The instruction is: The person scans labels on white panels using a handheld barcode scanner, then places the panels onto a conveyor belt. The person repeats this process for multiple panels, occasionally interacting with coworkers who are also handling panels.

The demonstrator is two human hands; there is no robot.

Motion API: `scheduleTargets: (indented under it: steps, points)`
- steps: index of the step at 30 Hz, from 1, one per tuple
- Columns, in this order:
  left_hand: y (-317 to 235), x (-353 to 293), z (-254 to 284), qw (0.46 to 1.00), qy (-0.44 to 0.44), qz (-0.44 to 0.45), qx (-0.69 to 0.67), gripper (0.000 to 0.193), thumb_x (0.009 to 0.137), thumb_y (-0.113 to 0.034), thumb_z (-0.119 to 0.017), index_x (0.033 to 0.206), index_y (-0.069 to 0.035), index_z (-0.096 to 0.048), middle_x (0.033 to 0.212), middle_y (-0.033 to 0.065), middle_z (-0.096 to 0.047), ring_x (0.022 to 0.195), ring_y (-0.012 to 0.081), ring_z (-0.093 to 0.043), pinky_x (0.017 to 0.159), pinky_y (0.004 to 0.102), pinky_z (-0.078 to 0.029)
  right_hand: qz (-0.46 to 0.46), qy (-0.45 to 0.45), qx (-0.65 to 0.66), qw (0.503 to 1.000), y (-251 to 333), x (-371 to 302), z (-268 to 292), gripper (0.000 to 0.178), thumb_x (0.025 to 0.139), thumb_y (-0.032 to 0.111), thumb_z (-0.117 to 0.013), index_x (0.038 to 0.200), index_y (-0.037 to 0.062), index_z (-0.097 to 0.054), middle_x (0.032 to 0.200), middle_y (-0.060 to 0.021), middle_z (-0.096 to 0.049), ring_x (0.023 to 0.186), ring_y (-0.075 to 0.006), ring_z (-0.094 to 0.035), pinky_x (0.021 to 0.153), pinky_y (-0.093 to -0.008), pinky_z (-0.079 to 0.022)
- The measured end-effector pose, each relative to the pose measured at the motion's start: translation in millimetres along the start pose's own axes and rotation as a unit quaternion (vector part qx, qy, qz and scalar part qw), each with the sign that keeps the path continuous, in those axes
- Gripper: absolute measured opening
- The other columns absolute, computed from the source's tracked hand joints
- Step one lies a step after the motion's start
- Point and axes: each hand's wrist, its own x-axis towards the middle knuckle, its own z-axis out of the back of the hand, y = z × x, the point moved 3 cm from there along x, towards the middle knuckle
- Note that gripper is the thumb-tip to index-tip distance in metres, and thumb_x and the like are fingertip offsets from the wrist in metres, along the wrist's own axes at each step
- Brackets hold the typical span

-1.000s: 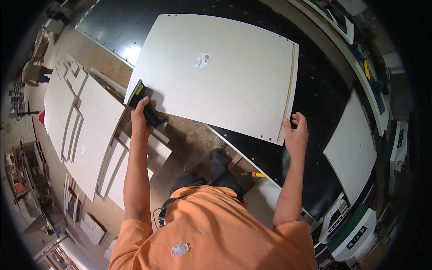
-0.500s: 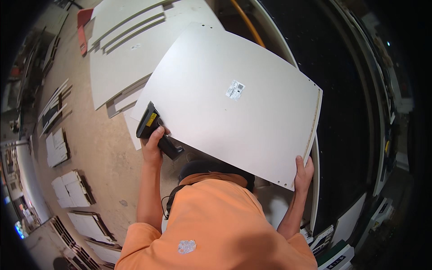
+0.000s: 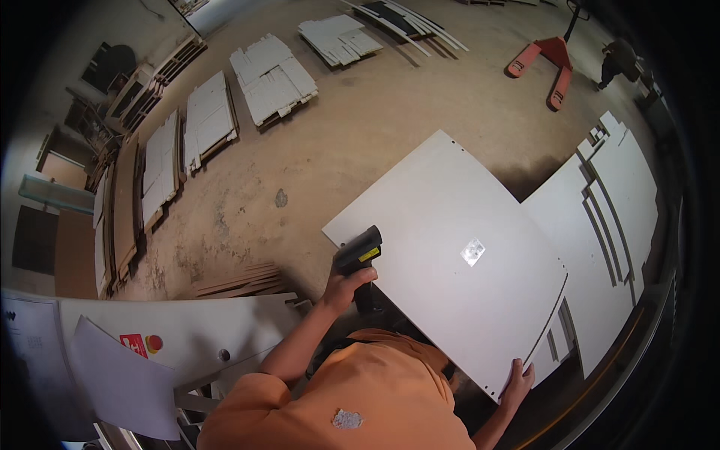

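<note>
Wrapping closed round the handle of a black, pistol-shaped plastic scanner point(image 3: 358, 253), the left grip point(image 3: 346, 291) is hiding whether its fingers also bear the board. The right grip point(image 3: 517, 384) is clasping, near its closest corner, that flat white rectangular board point(image 3: 442, 210), which is slanting ahead of the orange shirt point(image 3: 397, 397). Steady, level support and keeping the scanner off the board's face should serve best. Beyond, stacked white panels point(image 3: 636, 187) are lying to the right; a red metal pallet truck point(image 3: 553, 51) is standing farther off.
</note>
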Motion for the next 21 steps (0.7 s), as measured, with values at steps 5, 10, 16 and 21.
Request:
scheduleTargets:
  steps: [5, 10, 16, 21]
  points:
    - [-15, 54, 80, 0.988, -0.144, -0.05, -0.003, 0.024, 0.08, -0.013, -0.074, 0.1, -0.004, -0.065, 0.083, -0.0026, -0.059, 0.077, 0.0084, -0.057, 0.071, 0.0264, -0.047, -0.006, 0.135, -0.031, 0.99, 45, 109, -144, 0.028, 0.095, 0.017, -0.066, 0.109, -0.0073, -0.061, 0.095, -0.0075, -0.067, 0.079, -0.0128, -0.06, 0.071, -0.0292, -0.05]
    - [-76, 139, 159, 0.969, -0.235, -0.075, 0.034, 0.031, 0.082, -0.008, -0.072, 0.111, -0.002, -0.064, 0.086, -0.0019, -0.061, 0.079, 0.0082, -0.057, 0.073, 0.026, -0.047, -0.032, 0.23, -0.096, 0.968, 78, 202, -338, 0.031, 0.092, 0.018, -0.067, 0.107, -0.0085, -0.066, 0.09, -0.0085, -0.069, 0.074, -0.0122, -0.062, 0.067, -0.0265, -0.049]
    - [-167, 211, 253, 0.918, -0.363, -0.156, 0.047, 0.03, 0.082, 0.001, -0.066, 0.112, 0.001, -0.063, 0.09, 0.0007, -0.061, 0.079, 0.0092, -0.056, 0.071, 0.0249, -0.046, -0.096, 0.393, -0.045, 0.913, 179, 272, -577, 0.034, 0.093, 0.024, -0.067, 0.108, -0.0072, -0.065, 0.086, -0.0067, -0.069, 0.07, -0.0107, -0.062, 0.062, -0.0254, -0.048]
    - [-176, 295, 369, 0.864, -0.48, -0.153, 0.011, 0.016, 0.083, -0.005, -0.07, 0.096, 0.002, -0.065, 0.08, 0.0018, -0.062, 0.074, 0.0098, -0.057, 0.068, 0.0266, -0.045, -0.208, 0.448, -0.129, 0.86, 189, 293, -762, 0.033, 0.09, 0.02, -0.069, 0.105, -0.0097, -0.064, 0.086, -0.0109, -0.068, 0.071, -0.0181, -0.064, 0.059, -0.0307, -0.048]
